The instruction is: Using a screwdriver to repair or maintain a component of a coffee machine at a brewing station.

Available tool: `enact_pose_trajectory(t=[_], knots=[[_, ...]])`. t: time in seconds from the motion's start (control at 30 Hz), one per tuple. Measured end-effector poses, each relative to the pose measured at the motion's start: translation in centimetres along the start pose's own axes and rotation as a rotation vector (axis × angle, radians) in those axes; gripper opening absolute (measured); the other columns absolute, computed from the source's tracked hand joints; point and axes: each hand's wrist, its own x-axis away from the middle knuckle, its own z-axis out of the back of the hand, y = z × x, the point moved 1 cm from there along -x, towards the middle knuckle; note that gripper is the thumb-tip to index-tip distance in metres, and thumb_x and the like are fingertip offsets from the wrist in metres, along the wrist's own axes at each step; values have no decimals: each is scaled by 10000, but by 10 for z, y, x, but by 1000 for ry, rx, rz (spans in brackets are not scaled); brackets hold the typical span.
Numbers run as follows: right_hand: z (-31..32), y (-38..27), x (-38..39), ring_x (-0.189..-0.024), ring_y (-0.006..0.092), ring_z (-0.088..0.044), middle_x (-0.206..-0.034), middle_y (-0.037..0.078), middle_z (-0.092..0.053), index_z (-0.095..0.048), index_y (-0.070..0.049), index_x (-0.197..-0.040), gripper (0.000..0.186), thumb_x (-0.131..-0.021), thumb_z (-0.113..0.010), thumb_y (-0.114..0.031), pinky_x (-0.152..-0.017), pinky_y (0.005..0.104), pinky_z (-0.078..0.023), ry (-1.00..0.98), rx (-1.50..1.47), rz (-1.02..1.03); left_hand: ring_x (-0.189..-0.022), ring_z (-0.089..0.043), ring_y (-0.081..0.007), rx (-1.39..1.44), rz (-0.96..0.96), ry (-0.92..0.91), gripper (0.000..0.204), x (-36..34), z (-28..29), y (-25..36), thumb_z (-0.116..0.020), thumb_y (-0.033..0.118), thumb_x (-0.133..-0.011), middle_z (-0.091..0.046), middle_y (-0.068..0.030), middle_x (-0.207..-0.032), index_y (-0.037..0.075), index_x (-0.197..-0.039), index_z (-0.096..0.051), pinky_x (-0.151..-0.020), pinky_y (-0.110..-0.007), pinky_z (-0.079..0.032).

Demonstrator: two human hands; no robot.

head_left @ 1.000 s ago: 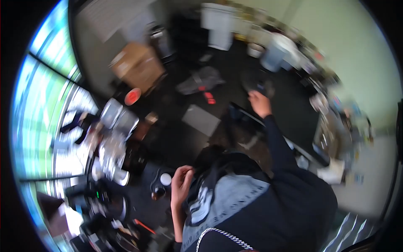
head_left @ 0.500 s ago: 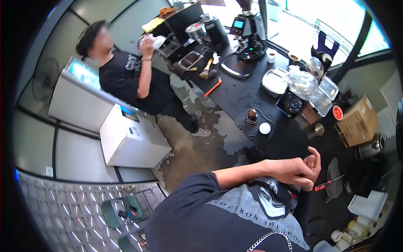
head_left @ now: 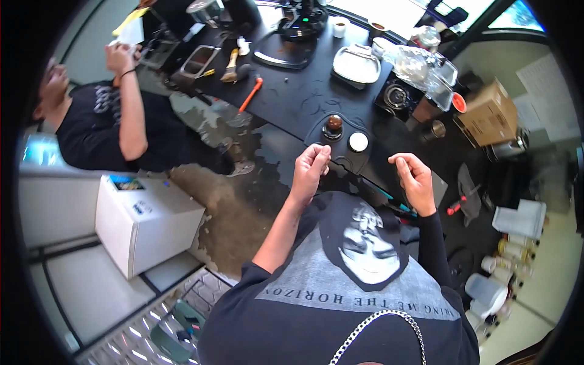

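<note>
My left hand (head_left: 310, 173) is held in front of my chest, fingers curled in and thumb pressed on the index finger. Across from it my right hand (head_left: 416, 184) is also closed, its fingers bent inward toward the left. Nothing shows in either hand. Just beyond my left hand, a coffee tamper with a brown knob (head_left: 333, 124) stands on a dark mat (head_left: 316, 132) at the counter's edge. A white round item (head_left: 358, 142) sits beside the tamper.
A black coffee grinder (head_left: 302, 24), a brush (head_left: 230, 68) and an orange-handled tool (head_left: 250, 95) are on the counter (head_left: 292, 100). A silver-lidded container (head_left: 357, 65) and a cardboard box (head_left: 488, 114) stand to the right. A person (head_left: 115, 121) in black stands at left, hands raised.
My hands, formerly together at the right of my body, have come apart, the left one moving left. My view has shifted, so the counter and the other person appear further left.
</note>
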Motion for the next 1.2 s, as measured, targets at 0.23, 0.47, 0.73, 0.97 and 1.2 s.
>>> enact_pose_trajectory(t=[0.23,0.47,0.73,0.97,1.2], knots=[[-60,-3,18,-696,22,-517,-824,-60,-583,-699,-61,-1236,226,-1096,-619,-219,-613,208,-439,147,-14,-271,-745,-448,2,-461,-49,-488,208,-69,7,43,-705,227,-1048,-521,88,-783,55,-943,-655,-650,-217,-384],[-152,-19,82,-790,65,-620,-881,-5,-663,-680,-50,-1276,240,-1086,-613,-182,-713,251,-525,67,-39,-295,-1159,-677,-391,-1085,-444,-8,563,-295,-12,-10,-741,462,-927,-698,-249,-1217,-3,-1237,-680,-998,-488,-536],[-203,19,175,-784,76,-637,-881,6,-679,-680,-33,-1284,259,-1083,-611,-182,-721,248,-536,401,-164,-442,-1202,-697,-398,-1136,-66,-99,570,-383,15,-59,-687,550,-935,-747,-225,-1234,39,-1169,-782,-1034,-489,-548],[-186,-50,117,-788,68,-630,-885,-2,-670,-687,-29,-1250,245,-1090,-598,-192,-726,243,-523,442,-70,-412,-945,-756,-235,-894,25,-167,374,-433,48,-82,-822,351,-836,-803,-103,-1024,59,-1070,-815,-889,-381,-582],[-128,-59,-63,-725,55,-558,-856,-1,-635,-674,-13,-1227,229,-1104,-572,-177,-645,238,-454,440,-85,-188,-781,-671,-79,-431,125,-453,217,-440,44,-45,-730,179,-974,-743,-18,-915,-5,-1088,-740,-703,-240,-546]])
